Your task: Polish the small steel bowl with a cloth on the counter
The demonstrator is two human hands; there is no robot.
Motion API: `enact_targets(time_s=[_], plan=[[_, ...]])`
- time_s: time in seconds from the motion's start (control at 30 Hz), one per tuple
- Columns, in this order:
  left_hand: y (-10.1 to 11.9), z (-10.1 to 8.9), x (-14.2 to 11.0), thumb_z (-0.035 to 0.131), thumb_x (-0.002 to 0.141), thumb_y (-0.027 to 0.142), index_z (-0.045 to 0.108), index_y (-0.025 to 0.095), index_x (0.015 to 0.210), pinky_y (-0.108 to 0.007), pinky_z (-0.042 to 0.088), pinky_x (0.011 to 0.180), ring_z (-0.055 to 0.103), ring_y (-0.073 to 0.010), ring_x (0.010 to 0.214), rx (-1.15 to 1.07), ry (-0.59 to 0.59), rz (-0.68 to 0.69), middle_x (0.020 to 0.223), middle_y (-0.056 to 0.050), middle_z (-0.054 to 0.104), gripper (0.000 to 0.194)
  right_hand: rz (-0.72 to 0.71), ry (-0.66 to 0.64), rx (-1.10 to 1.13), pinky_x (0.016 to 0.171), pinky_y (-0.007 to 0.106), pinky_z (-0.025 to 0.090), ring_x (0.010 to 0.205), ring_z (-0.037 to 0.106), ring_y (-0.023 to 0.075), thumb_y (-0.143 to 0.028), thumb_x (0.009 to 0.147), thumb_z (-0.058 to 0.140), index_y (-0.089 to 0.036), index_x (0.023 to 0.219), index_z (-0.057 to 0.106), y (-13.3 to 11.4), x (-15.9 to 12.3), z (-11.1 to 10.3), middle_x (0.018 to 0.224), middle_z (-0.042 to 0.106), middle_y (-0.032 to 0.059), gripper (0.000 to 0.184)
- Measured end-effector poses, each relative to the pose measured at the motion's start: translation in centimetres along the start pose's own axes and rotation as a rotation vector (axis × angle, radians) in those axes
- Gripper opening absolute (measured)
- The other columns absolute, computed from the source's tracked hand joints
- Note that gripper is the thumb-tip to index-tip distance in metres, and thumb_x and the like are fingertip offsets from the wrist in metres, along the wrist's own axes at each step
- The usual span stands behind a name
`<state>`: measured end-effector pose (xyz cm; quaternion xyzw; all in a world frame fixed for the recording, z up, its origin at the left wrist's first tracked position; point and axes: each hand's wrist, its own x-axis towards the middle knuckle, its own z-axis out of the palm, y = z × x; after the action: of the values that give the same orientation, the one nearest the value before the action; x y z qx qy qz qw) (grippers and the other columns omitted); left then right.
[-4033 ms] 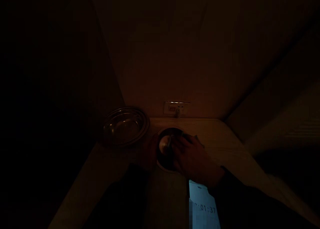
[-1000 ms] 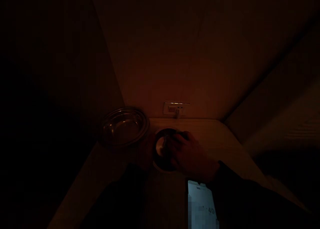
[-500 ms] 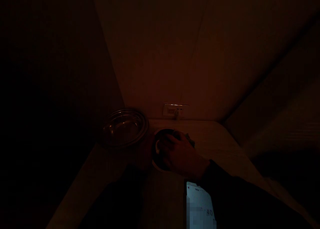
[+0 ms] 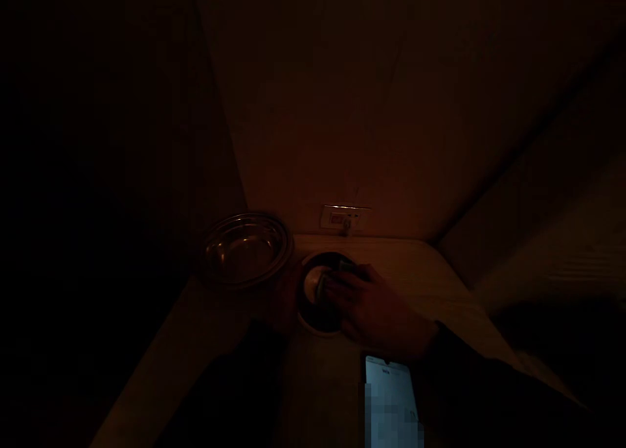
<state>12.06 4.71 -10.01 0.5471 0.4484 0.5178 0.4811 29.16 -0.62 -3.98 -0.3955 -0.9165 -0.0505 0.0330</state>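
Note:
In very dim light, a round dark bowl [image 4: 317, 321] with a pale rim stands on the table. A light rounded patch shows inside it; I cannot tell what it is. My left hand [image 4: 286, 298] is closed against the bowl's left side, its fingers mostly lost in shadow. Reaching over the right side of the bowl, my right hand [image 4: 376, 308] has its fingers bent down into it. They press on a dark greenish cloth [image 4: 347, 265], which shows at the fingertips and by the far rim.
Shiny metal basins [image 4: 244, 259], seemingly stacked, stand at the left near the wall. A lit phone [image 4: 391, 396] lies in front of my right forearm. On the back wall a socket plate [image 4: 337, 218] holds a plug. The wooden table [image 4: 430, 272] runs to the wall.
My right hand has shifted a little to the right and nearer me, uncovering more of the bowl's inside and the light patch. The left hand stays at the bowl's side.

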Motion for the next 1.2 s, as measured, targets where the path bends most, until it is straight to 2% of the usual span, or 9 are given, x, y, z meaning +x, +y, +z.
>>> enact_targets(time_s=[0.07, 0.23, 0.43, 0.57, 0.67, 0.87, 1.03, 1.13, 1.2], plan=[[0.2, 0.0, 0.0, 0.041, 0.085, 0.039, 0.065, 0.015, 0.104, -0.038, 0.046, 0.095, 0.061, -0.0233, 0.103, -0.077, -0.049, -0.067, 0.11, -0.008, 0.068, 0.038, 0.038, 0.002, -0.062, 0.091, 0.047, 0.028, 0.116, 0.045, 0.0281, -0.026, 0.088, 0.051, -0.014, 0.117, 0.056, 0.5, -0.8, -0.2, 0.122, 0.059, 0.0121, 0.032], [0.9, 0.4, -0.2, 0.039, 0.087, 0.036, 0.064, 0.018, 0.105, -0.037, 0.04, 0.101, 0.058, -0.0215, 0.11, 0.001, -0.008, 0.009, 0.114, -0.006, 0.066, 0.036, 0.066, -0.029, -0.082, 0.085, 0.045, 0.03, 0.102, 0.051, 0.0259, -0.026, 0.089, 0.05, -0.019, 0.107, 0.059, 0.0, -2.1, -0.4, 0.107, 0.066, 0.0073, 0.022], [1.1, 0.7, -0.4, 0.033, 0.089, 0.033, 0.063, 0.015, 0.108, -0.038, 0.045, 0.096, 0.06, -0.0215, 0.105, 0.053, 0.026, -0.072, 0.112, -0.009, 0.067, 0.04, 0.099, -0.069, -0.044, 0.079, 0.043, 0.031, 0.094, 0.053, 0.0241, -0.025, 0.089, 0.05, -0.02, 0.101, 0.061, -1.2, -1.2, 0.0, 0.096, 0.068, 0.0055, 0.016], [1.9, 0.9, -0.5, 0.035, 0.087, 0.03, 0.066, 0.014, 0.101, -0.038, 0.046, 0.095, 0.062, -0.0228, 0.102, 0.05, 0.038, -0.102, 0.108, -0.011, 0.068, 0.037, 0.127, -0.06, -0.114, 0.085, 0.046, 0.031, 0.102, 0.051, 0.0273, -0.019, 0.087, 0.052, -0.017, 0.105, 0.061, -1.0, -0.2, 0.2, 0.106, 0.066, 0.0097, 0.021], [2.2, 1.1, -0.4, 0.036, 0.086, 0.027, 0.066, 0.016, 0.103, -0.035, 0.043, 0.098, 0.06, -0.0214, 0.108, 0.052, 0.053, -0.09, 0.111, -0.009, 0.068, 0.035, 0.164, -0.049, -0.207, 0.091, 0.05, 0.029, 0.11, 0.048, 0.0298, -0.011, 0.084, 0.053, -0.014, 0.11, 0.061, -0.7, 0.6, 0.3, 0.113, 0.064, 0.0128, 0.027], [1.1, 1.0, -0.1, 0.035, 0.087, 0.03, 0.064, 0.014, 0.104, -0.035, 0.042, 0.099, 0.059, -0.0212, 0.109, 0.054, 0.086, -0.066, 0.113, -0.01, 0.067, 0.037, 0.138, -0.054, -0.206, 0.092, 0.051, 0.031, 0.115, 0.045, 0.0301, -0.01, 0.086, 0.05, -0.012, 0.114, 0.059, -0.1, 1.9, 0.6, 0.123, 0.059, 0.0144, 0.03], [1.2, 0.9, -0.3, 0.034, 0.088, 0.031, 0.066, 0.014, 0.098, -0.035, 0.045, 0.095, 0.061, -0.0208, 0.104, 0.033, 0.108, -0.091, 0.106, -0.009, 0.069, 0.037, 0.11, -0.101, 0.025, 0.091, 0.047, 0.031, 0.11, 0.051, 0.0256, -0.025, 0.09, 0.048, -0.02, 0.112, 0.06, 0.3, 0.4, -0.4, 0.114, 0.065, 0.0075, 0.026], [1.4, 0.9, -0.3, 0.034, 0.088, 0.03, 0.065, 0.014, 0.102, -0.037, 0.043, 0.099, 0.06, -0.0214, 0.107, 0.039, 0.117, -0.112, 0.111, -0.01, 0.067, 0.038, 0.053, -0.101, 0.109, 0.097, 0.046, 0.027, 0.117, 0.046, 0.0256, -0.033, 0.085, 0.053, -0.02, 0.124, 0.053, 0.8, -1.1, -1.1, 0.127, 0.057, 0.0076, 0.041], [1.3, 1.0, -0.3, 0.035, 0.088, 0.03, 0.065, 0.016, 0.103, -0.037, 0.039, 0.102, 0.058, -0.0211, 0.11, 0.042, 0.125, -0.119, 0.113, -0.008, 0.067, 0.036, 0.012, -0.103, 0.103, 0.098, 0.046, 0.026, 0.122, 0.043, 0.0265, -0.032, 0.081, 0.057, -0.02, 0.13, 0.049, 1.3, -1.8, -1.0, 0.133, 0.052, 0.0088, 0.051]])
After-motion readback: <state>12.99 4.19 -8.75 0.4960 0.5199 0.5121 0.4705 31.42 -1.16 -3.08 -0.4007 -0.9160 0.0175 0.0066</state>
